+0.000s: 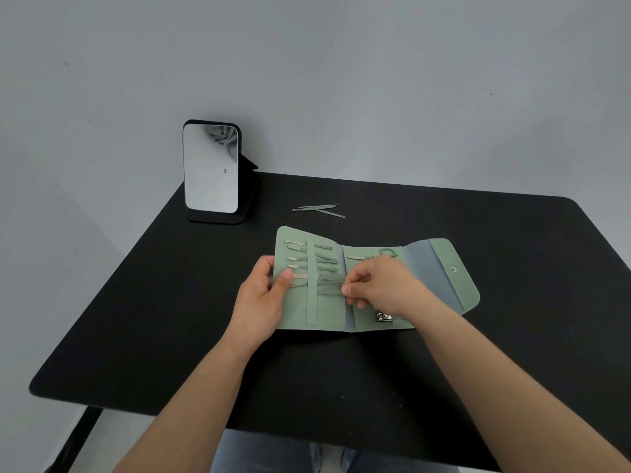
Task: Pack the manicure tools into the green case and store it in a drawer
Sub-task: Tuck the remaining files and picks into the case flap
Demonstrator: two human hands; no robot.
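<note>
The left hand (264, 288) grips the open case's (327, 312) edge, thumb on top, to steady it while the right hand (375, 285) apparently pinches a tool (327, 285) at its fingertips, feeding it under the strap (311, 285).

Looks like a plain room at home or a bare recording setup, can't tell which. Black table (170, 319) with rounded corners, pushed against a blank grey-white wall (307, 63). Standing mirror (210, 168) in a black frame at the back left corner, so a dressing or grooming spot. Green manicure case (444, 281) open on the tabletop, loose tools (319, 209) behind it. Person seated, jeans (266, 452) visible under the table edge.
</note>
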